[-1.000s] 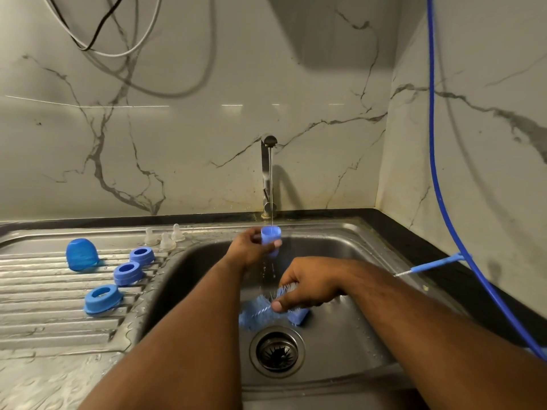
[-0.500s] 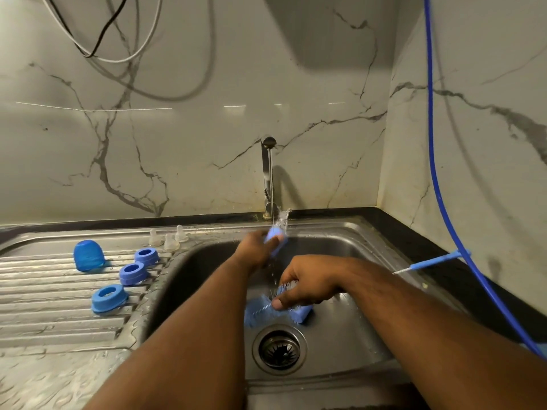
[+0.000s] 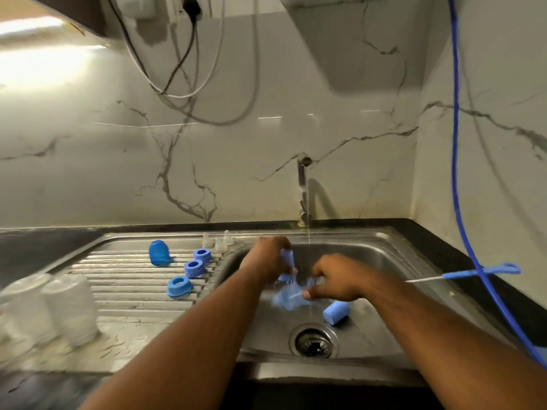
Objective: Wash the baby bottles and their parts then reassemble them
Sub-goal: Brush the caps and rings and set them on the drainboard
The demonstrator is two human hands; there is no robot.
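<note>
Over the sink basin [image 3: 393, 258], my left hand [image 3: 268, 258] grips a small blue bottle cap [image 3: 287, 257], tilted downward. My right hand [image 3: 334, 279] holds a blue bottle brush [image 3: 288, 298] by its wire stem, bristles just below the cap. Another blue cap [image 3: 336, 312] lies on its side on the sink floor near the drain [image 3: 313, 340]. On the ribbed drainboard [image 3: 124, 279] sit a blue cap [image 3: 159, 253], three blue collar rings [image 3: 194, 267] and three clear nipples [image 3: 219, 241]. Clear upturned bottles [image 3: 71, 309] stand at the front left, blurred.
The tap [image 3: 303, 190] runs a thin stream into the sink. A thin blue-handled nipple brush [image 3: 473, 273] lies on the black counter at right. A blue hose [image 3: 457, 143] hangs down the right wall. Cables dangle from a socket on the back wall.
The view has tilted up and back. My left hand has lowered the cap out of the water stream toward the brush. A second blue cap is now uncovered on the sink floor.
</note>
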